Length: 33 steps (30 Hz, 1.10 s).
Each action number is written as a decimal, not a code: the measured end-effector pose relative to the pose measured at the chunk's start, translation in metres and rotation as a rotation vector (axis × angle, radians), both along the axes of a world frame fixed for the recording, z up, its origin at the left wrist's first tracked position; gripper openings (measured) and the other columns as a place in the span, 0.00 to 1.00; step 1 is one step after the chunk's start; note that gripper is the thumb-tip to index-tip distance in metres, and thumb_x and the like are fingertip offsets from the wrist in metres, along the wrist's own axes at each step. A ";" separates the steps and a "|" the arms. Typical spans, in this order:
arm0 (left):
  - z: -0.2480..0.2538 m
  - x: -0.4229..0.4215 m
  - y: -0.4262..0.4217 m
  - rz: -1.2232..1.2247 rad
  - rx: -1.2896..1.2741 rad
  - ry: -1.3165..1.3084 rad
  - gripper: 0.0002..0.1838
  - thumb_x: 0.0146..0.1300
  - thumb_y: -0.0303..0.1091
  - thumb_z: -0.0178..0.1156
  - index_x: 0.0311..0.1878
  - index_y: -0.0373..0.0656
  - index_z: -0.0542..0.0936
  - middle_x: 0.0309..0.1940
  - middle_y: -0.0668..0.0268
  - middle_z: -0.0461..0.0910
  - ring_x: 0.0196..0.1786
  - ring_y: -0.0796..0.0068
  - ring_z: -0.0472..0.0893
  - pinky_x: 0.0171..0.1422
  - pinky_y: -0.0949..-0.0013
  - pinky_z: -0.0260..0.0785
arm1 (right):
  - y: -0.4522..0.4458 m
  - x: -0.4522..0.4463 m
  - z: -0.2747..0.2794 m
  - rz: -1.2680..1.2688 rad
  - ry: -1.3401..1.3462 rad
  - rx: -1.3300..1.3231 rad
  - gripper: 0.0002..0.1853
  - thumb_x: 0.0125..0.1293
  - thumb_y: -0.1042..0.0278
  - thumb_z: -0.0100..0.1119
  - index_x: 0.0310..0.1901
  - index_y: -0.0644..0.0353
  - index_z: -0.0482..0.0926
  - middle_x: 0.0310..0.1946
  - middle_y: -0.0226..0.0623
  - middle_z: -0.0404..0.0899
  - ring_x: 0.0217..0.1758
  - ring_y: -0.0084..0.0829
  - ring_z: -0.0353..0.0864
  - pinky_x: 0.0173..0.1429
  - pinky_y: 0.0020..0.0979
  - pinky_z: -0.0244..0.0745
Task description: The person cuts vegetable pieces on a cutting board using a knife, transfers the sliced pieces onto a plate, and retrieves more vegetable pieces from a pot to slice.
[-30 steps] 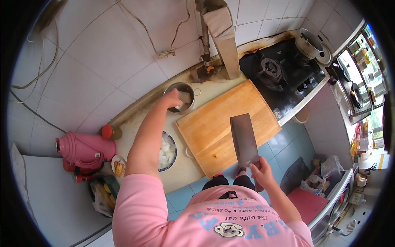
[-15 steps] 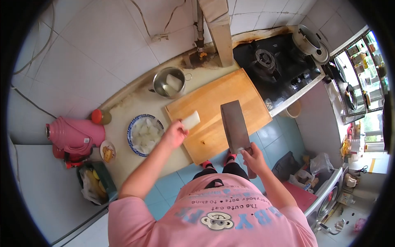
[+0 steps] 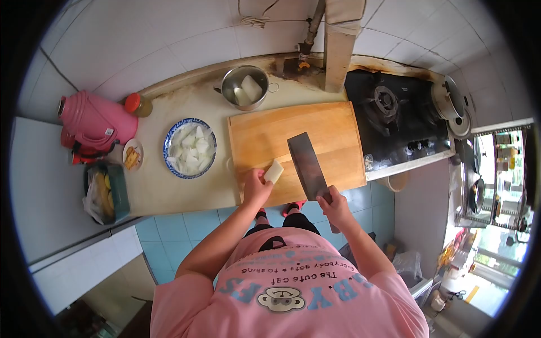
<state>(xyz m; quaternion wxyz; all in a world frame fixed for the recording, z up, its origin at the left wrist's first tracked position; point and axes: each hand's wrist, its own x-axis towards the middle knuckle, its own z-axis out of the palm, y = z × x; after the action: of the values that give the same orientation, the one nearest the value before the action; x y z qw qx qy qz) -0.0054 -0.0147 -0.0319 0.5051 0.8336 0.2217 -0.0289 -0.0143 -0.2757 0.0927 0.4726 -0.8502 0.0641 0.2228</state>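
My left hand [image 3: 256, 188] grips a pale, peeled white vegetable chunk [image 3: 274, 172] at the near left part of the wooden cutting board [image 3: 332, 129]. The fingers close around its left end; whether it touches the board I cannot tell. In my right hand [image 3: 335, 206] is a cleaver [image 3: 306, 165], gripped by its handle. Its broad dark blade extends over the board, to the right of the chunk and apart from it. Left of the board, a blue-rimmed plate [image 3: 167, 147] bears many thin white slices. Behind the board, a metal pot [image 3: 225, 90] contains a few larger white chunks.
A black gas stove [image 3: 403, 127] adjoins the board on the right, with a pot [image 3: 445, 98] at its back. To the left are a pink thermos [image 3: 98, 121], a red-lidded jar [image 3: 138, 105], a small plate of food [image 3: 133, 155] and a green bin [image 3: 117, 194].
My view has turned and shifted. My left hand has brought the white chunk lower, to the board's near side. The cleaver has moved left, nearer the chunk.
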 end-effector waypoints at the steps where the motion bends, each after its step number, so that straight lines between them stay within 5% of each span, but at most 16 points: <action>1: 0.000 -0.003 -0.002 0.015 0.005 0.004 0.19 0.54 0.27 0.67 0.49 0.36 0.76 0.43 0.53 0.78 0.43 0.57 0.79 0.52 0.56 0.74 | -0.003 0.003 -0.003 0.054 -0.093 -0.022 0.14 0.67 0.68 0.66 0.41 0.64 0.70 0.25 0.46 0.78 0.26 0.42 0.81 0.32 0.38 0.76; 3: 0.006 -0.005 -0.010 -0.201 0.213 -0.070 0.21 0.52 0.27 0.68 0.50 0.37 0.76 0.39 0.55 0.79 0.44 0.61 0.81 0.48 0.59 0.75 | -0.010 0.012 0.005 0.133 -0.138 -0.045 0.13 0.66 0.70 0.66 0.42 0.64 0.71 0.26 0.48 0.79 0.28 0.46 0.81 0.33 0.40 0.76; 4: 0.012 -0.006 -0.015 -0.186 0.091 -0.005 0.23 0.50 0.27 0.69 0.50 0.37 0.75 0.41 0.52 0.78 0.47 0.54 0.80 0.52 0.55 0.73 | -0.012 0.018 0.011 0.200 -0.184 -0.073 0.12 0.65 0.71 0.66 0.44 0.64 0.73 0.27 0.49 0.79 0.30 0.50 0.81 0.35 0.42 0.76; 14: 0.061 0.001 -0.015 -0.549 0.443 -0.160 0.27 0.51 0.25 0.72 0.55 0.39 0.74 0.54 0.52 0.73 0.56 0.46 0.75 0.61 0.52 0.71 | -0.010 0.044 0.026 0.572 -0.482 -0.268 0.15 0.66 0.64 0.65 0.53 0.54 0.78 0.29 0.41 0.80 0.31 0.47 0.83 0.35 0.43 0.79; 16: 0.061 0.007 -0.014 -0.701 0.451 -0.265 0.25 0.55 0.24 0.65 0.58 0.38 0.75 0.57 0.53 0.73 0.60 0.51 0.75 0.64 0.55 0.72 | -0.008 0.046 0.029 0.621 -0.520 -0.297 0.15 0.66 0.64 0.65 0.53 0.52 0.78 0.29 0.40 0.79 0.31 0.46 0.83 0.34 0.43 0.79; 22: 0.046 0.006 -0.016 -0.784 0.643 -0.338 0.22 0.66 0.27 0.53 0.62 0.33 0.73 0.61 0.50 0.72 0.65 0.53 0.74 0.68 0.61 0.74 | -0.003 0.049 0.034 0.709 -0.510 -0.358 0.15 0.67 0.63 0.64 0.54 0.52 0.76 0.28 0.40 0.76 0.30 0.45 0.83 0.33 0.43 0.79; 33: 0.045 0.010 -0.014 -0.785 0.502 -0.220 0.25 0.65 0.25 0.53 0.67 0.31 0.69 0.64 0.45 0.69 0.65 0.50 0.75 0.68 0.58 0.73 | 0.006 0.055 0.019 0.739 -0.491 -0.371 0.14 0.68 0.64 0.63 0.53 0.55 0.75 0.28 0.42 0.77 0.29 0.46 0.83 0.33 0.43 0.80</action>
<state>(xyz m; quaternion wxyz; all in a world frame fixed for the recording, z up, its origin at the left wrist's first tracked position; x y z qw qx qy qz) 0.0049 -0.0286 0.0127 0.2597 0.9486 -0.1646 -0.0746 0.0404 -0.2699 0.1116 0.2035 -0.9136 -0.3170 0.1534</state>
